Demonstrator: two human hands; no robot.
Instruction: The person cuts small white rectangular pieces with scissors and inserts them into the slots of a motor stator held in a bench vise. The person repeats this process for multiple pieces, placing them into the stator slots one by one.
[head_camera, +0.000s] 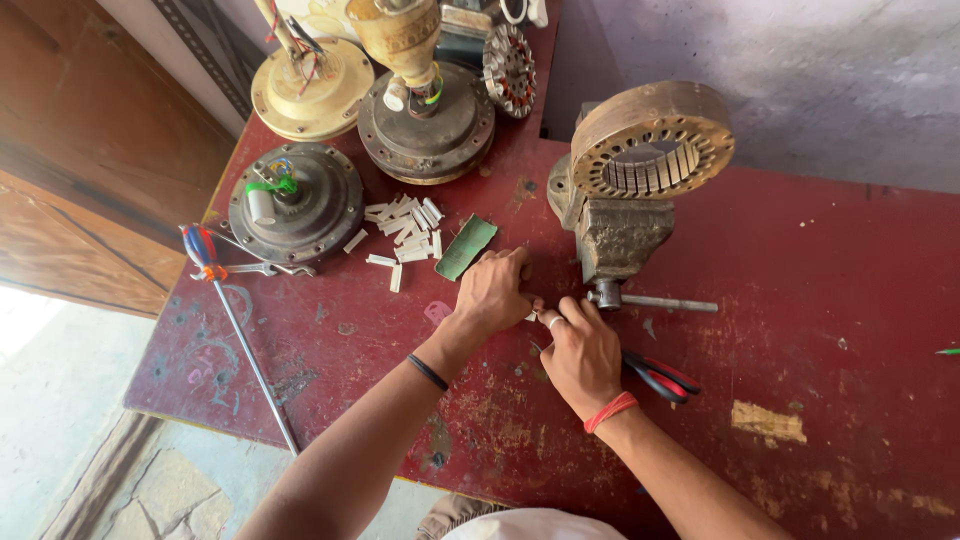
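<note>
At the far left a long thin metal rod (250, 360) with red and blue tape at its top lies slanting over the edge of the worn red worktop (820, 330). Next to it sits a round grey fan motor (297, 203) with coloured wires, and behind it two more motor housings. A scatter of small white paper slips (405, 232) and a green card (466, 247) lie just beside it.

In the middle, the left hand (492, 292), a black band at its wrist, and the right hand (580, 352), with a ring and a red wrist thread, meet fingertip to fingertip, both pinching a small white paper slip (531, 315) held just above the worktop in front of the vise. The slip is tiny and mostly hidden by the fingers.

Right behind the hands stands a rusty bench vise (612, 238) gripping a slotted stator ring (652, 140) on edge. Red-handled pliers (658, 376) lie under the right hand's outer side.
</note>
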